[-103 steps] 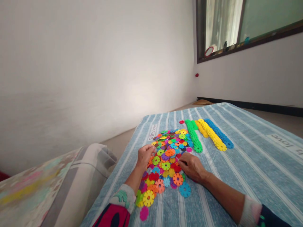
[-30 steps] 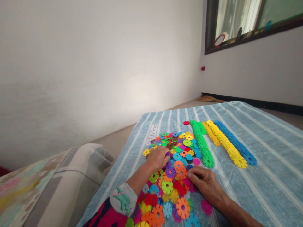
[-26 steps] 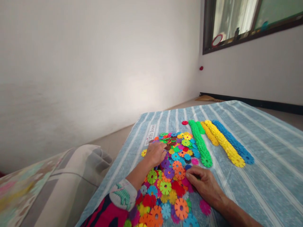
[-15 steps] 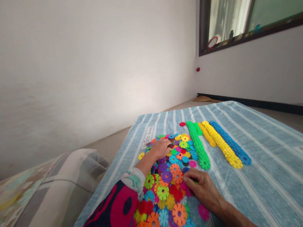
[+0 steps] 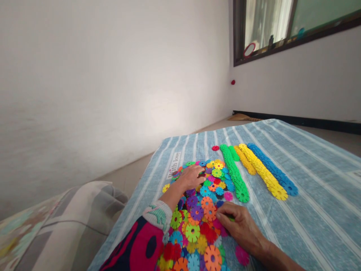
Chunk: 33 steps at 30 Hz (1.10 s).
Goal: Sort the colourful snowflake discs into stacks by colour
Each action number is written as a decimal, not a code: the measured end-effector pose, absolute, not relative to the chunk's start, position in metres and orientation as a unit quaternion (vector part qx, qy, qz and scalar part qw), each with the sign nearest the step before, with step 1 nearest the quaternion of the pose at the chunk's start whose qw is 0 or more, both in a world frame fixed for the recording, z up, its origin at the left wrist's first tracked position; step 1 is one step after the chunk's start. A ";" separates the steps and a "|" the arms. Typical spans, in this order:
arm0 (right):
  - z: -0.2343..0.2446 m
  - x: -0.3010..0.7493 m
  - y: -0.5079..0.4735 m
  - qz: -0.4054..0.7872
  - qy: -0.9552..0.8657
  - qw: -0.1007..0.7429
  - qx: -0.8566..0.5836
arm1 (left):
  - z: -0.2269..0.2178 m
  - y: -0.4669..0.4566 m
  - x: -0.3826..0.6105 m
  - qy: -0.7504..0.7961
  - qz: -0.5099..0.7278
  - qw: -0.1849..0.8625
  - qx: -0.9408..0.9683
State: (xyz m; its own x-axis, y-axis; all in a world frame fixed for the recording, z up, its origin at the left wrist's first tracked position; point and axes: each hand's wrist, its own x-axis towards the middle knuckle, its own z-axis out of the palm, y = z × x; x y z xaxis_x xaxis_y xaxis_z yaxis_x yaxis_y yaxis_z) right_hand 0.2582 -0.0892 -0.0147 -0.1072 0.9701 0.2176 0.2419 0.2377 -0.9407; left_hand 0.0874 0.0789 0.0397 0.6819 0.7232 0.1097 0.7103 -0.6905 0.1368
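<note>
My left hand [image 5: 192,177] reaches over the far part of a pile of notched plastic discs [image 5: 192,232]. Its thumb stands apart from its bent fingers, and the fingertips touch the pile. My right hand [image 5: 237,222] rests at the pile's right side, fingers curled in. A bit of green shows between them, looking like the edge of a green disc [image 5: 231,218], mostly hidden. By this hand lie a loose pink disc [image 5: 241,255] and another pink disc [image 5: 228,195]. The pile mixes orange, purple, lime, red, blue and yellow discs.
Right of the pile lie overlapping rows of discs: a long green row [image 5: 234,175], a short green row [image 5: 234,153], an orange-yellow row [image 5: 245,160], a yellow row [image 5: 263,171] and a blue row [image 5: 272,169]. A red disc [image 5: 215,148] lies behind, on the striped cloth [image 5: 313,188].
My left thumb has spread away from its fingers over the pile. My right hand stays curled in much the same place. The whole view has shifted slightly.
</note>
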 end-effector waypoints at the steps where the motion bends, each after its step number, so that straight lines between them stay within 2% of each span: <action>1: -0.015 0.258 -0.089 0.390 -0.634 0.466 -0.479 | 0.039 0.079 0.089 0.391 0.065 0.041 0.917; 10: -0.014 0.257 -0.088 0.380 -0.646 0.456 -0.479 | 0.060 0.066 0.055 0.359 -0.039 0.066 0.930; 15: -0.014 0.256 -0.088 0.377 -0.647 0.459 -0.478 | 0.058 0.066 0.055 0.417 0.010 0.082 0.905; 20: -0.015 0.256 -0.088 0.381 -0.645 0.461 -0.476 | 0.049 0.062 0.078 0.370 0.029 0.093 0.924; 26: -0.014 0.257 -0.088 0.381 -0.648 0.459 -0.474 | 0.040 0.073 0.079 0.424 0.018 0.028 0.905; 33: -0.015 0.256 -0.087 0.376 -0.646 0.463 -0.477 | 0.037 0.094 0.062 0.493 0.074 0.034 0.866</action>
State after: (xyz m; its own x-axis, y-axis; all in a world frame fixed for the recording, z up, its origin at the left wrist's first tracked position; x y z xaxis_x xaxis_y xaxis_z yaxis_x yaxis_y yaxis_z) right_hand 0.2564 -0.0875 -0.0154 -0.1170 0.9638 0.2395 0.2681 0.2629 -0.9268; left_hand 0.0623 0.0938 0.0366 0.5031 0.8589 0.0953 0.8490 -0.5119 0.1311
